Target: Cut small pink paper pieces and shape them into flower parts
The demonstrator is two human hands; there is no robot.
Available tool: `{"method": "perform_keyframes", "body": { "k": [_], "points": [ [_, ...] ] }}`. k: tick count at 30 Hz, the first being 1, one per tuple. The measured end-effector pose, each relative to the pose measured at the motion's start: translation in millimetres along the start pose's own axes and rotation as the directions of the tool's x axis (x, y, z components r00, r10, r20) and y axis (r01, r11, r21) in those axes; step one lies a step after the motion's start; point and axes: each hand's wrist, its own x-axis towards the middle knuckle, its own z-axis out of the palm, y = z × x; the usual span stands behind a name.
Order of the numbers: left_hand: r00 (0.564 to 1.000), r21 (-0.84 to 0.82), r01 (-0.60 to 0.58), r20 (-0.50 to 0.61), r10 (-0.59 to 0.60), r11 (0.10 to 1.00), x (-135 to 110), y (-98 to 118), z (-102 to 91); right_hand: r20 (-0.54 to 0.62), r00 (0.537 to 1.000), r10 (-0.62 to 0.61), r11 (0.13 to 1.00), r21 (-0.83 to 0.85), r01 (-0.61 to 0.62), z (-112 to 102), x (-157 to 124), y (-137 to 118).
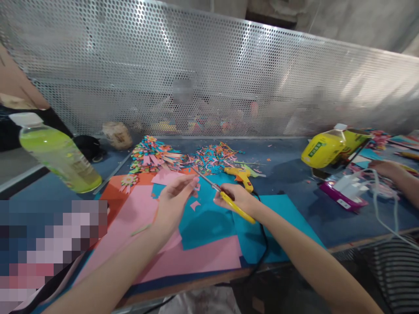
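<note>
My right hand (236, 198) is wrapped round a pair of scissors (235, 207) with yellow handles. Their metal blades point up and left, toward my other hand. My left hand (178, 192) pinches a small piece of pink paper (196, 185) between thumb and fingertips, close to the blade tips. Below it, a small pink scrap (195, 205) lies on a blue paper sheet (209, 226). Pink sheets (131, 218) and an orange sheet (114, 192) spread under and beside my left forearm.
Behind my hands lie a heap of paper rosettes (153, 155), a pile of colourful scraps (214, 157) and a yellow glue gun (240, 175). A green drink bottle (59, 152) stands left. At right are a yellow bottle (324, 148), a purple power strip (343, 198) and another person's hand (388, 169).
</note>
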Motion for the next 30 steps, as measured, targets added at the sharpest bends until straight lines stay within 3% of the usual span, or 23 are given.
{"method": "perform_keyframes", "body": {
  "k": [11, 23, 30],
  "points": [
    [1.0, -0.023, 0.006, -0.004, -0.006, 1.0, 1.0, 1.6, -0.8, -0.03, 0.999, -0.035, 0.997, -0.067, 0.033, 7.1, 4.4, 15.6],
    [0.999, -0.024, 0.027, 0.027, -0.027, 0.999, -0.6, 4.0, 0.5, 0.013, 0.999, -0.035, 0.998, -0.055, 0.036, 0.4, -0.2, 3.1],
    [0.998, 0.0, 0.019, 0.056, -0.019, 1.0, -1.9, 2.4, 0.8, 0.02, 0.999, -0.044, 0.997, -0.065, 0.045, 3.6, 2.2, 10.5]
  ]
}}
